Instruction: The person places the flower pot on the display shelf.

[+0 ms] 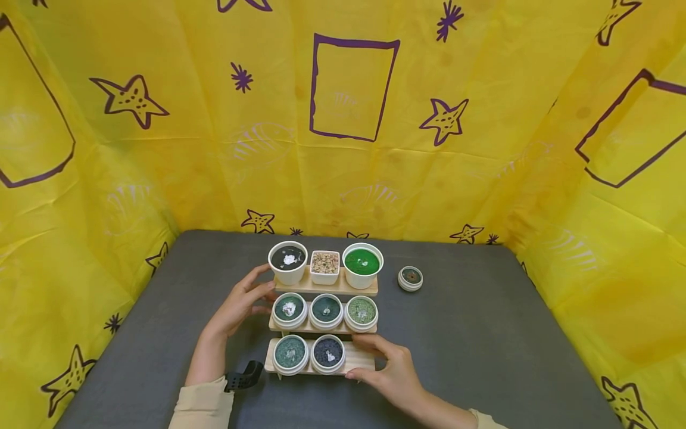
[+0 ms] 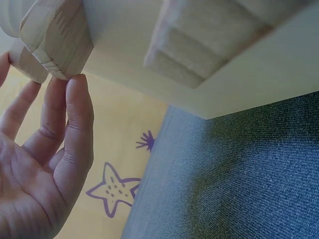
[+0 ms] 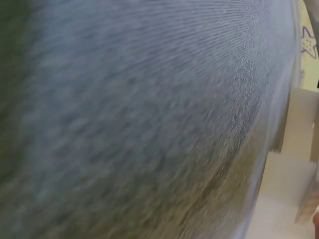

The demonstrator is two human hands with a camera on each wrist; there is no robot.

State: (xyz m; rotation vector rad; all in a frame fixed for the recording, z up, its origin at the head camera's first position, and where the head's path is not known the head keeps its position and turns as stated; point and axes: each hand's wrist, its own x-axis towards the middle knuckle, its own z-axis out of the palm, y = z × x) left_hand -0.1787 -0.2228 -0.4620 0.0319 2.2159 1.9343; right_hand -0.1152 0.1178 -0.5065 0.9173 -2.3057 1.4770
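Note:
A three-step wooden display stand (image 1: 360, 357) carries several white pots with dark and green contents. My left hand (image 1: 238, 305) holds the left end of its top step, beside a tall pot with a black filling (image 1: 278, 258). In the left wrist view, its fingertips press on the rounded wooden end (image 2: 67, 42). At the right end of the bottom step, my right hand (image 1: 395, 370) pinches the board, thumb in front and fingers behind. Two small pots, one teal (image 1: 290, 353) and one near-black (image 1: 328, 353), sit left of that hand. Only a fingertip (image 3: 316, 219) shows in the right wrist view.
A small dark-filled pot (image 1: 410, 279) stands apart, right of the stand. On the top step are a square cup of grains (image 1: 324, 263) and a bright green pot (image 1: 361, 261). Yellow patterned cloth (image 1: 354, 179) walls in the grey table (image 1: 471, 333) behind and at both sides.

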